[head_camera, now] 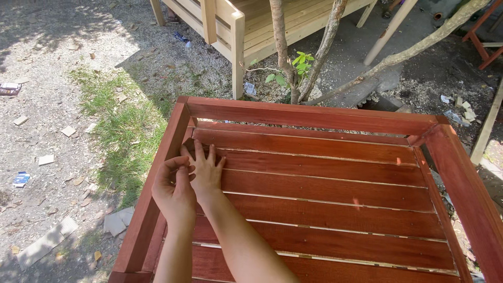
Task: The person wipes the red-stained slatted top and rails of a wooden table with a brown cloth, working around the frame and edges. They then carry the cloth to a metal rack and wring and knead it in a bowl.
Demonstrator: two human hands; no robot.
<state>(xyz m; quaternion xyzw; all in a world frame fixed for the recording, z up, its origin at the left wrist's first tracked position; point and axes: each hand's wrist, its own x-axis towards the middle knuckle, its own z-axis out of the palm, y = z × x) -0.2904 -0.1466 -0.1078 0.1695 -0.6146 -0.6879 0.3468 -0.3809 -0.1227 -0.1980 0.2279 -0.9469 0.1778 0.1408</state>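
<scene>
Left hand: the left hand (173,191) is loosely curled at the bench's left edge, thumb and forefinger pinched together just beside the other hand; whether anything sits between them, I cannot tell.
Right hand: the right hand (205,170) lies flat, fingers spread, pressed on a slat near the left rail, forearm crossing in from the lower right.
Slatted bench: the red-brown varnished slatted bench (325,209) fills the lower view; its slats run left to right, long axis across the picture.
Frame: a raised rail (309,114) borders the far side.
Beyond: an unpainted wooden bench (238,31) and a thin tree (283,52).
Ground: gravel, grass and wood offcuts (46,160) on the left.
</scene>
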